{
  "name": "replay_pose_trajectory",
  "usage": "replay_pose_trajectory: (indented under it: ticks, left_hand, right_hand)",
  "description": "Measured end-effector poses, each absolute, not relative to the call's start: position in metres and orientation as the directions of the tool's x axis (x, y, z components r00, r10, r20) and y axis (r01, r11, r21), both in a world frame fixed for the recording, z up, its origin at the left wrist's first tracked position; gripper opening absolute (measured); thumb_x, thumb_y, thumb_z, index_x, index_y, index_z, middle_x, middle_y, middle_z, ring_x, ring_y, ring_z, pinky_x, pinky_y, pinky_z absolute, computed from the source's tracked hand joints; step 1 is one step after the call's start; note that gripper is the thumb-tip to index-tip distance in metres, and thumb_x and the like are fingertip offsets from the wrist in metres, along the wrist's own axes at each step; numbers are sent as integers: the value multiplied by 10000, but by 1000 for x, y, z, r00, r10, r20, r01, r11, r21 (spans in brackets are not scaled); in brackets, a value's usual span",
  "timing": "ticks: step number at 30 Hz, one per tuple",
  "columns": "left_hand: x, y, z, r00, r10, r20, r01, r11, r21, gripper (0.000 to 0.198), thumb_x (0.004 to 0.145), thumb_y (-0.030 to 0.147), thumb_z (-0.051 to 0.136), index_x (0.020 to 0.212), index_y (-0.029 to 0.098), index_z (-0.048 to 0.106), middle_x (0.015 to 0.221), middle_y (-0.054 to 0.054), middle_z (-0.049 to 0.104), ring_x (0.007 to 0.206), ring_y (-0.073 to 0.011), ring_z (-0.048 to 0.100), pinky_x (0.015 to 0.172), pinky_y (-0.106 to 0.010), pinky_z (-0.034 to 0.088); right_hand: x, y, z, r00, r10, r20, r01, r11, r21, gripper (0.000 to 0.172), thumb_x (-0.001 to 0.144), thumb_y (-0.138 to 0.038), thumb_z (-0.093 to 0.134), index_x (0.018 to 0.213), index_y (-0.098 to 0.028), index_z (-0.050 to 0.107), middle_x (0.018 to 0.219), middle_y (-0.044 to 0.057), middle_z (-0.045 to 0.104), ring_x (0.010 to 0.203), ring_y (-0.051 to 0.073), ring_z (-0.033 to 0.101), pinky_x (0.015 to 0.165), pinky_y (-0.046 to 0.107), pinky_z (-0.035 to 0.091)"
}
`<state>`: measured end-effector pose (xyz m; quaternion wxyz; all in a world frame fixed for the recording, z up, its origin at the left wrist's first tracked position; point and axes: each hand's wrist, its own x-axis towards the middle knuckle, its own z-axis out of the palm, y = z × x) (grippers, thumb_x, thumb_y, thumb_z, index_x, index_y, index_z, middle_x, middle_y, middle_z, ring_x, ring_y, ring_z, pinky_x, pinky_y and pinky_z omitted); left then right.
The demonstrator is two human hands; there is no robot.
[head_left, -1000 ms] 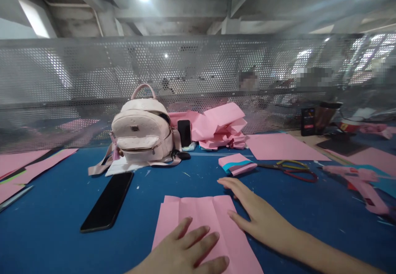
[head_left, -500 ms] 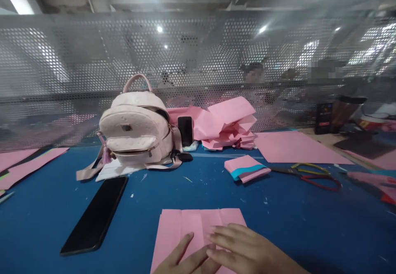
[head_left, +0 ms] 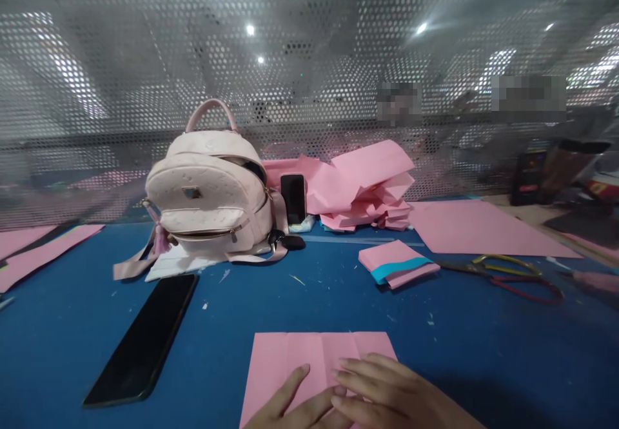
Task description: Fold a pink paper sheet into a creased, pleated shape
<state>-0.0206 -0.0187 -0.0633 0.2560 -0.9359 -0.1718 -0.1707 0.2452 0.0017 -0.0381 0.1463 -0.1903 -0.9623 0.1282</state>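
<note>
A creased pink paper sheet [head_left: 300, 358] lies on the blue table [head_left: 474, 351] at the bottom centre. Both my hands rest on its near part. My left hand [head_left: 294, 406] lies flat with the fingers stretched out. My right hand [head_left: 387, 393] lies beside it, fingers extended flat and touching the left hand's fingertips. Neither hand grips anything.
A black phone [head_left: 142, 339] lies to the left of the sheet. Behind stand a pale pink backpack [head_left: 210, 190], another phone [head_left: 293, 198] propped upright, a heap of pink paper [head_left: 362, 187], a small folded pink-and-teal stack [head_left: 396, 263], scissors [head_left: 512, 274] and a perforated metal screen [head_left: 309, 80].
My right hand has come in from the sheet's right edge to lie beside the left hand on the paper. The view has tilted downward and slightly nearer.
</note>
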Motion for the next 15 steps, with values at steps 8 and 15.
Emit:
replay_pose_trajectory:
  ticks: [8, 15]
  left_hand:
    - [-21, -19, -54, 885, 224, 407, 410, -789, -457, 376, 1047, 424, 383, 1312, 246, 581, 1483, 84, 470, 1434, -144, 296, 1189, -368, 270]
    - [-21, -19, -51, 889, 226, 399, 414, -770, -486, 428, 1043, 477, 348, 1328, 248, 571, 1491, 92, 459, 1425, -130, 313, 1095, -275, 429]
  right_hand:
    - [239, 2, -19, -877, 450, 168, 351, 839, -415, 488, 1000, -375, 484, 1469, -253, 429, 1424, 100, 534, 1297, 273, 523, 1084, 437, 447]
    - [244, 1, -22, -882, 467, 59, 389, 794, -468, 504, 1011, -389, 431, 1490, -238, 395, 1501, 102, 432, 1373, 287, 423, 1130, 491, 371]
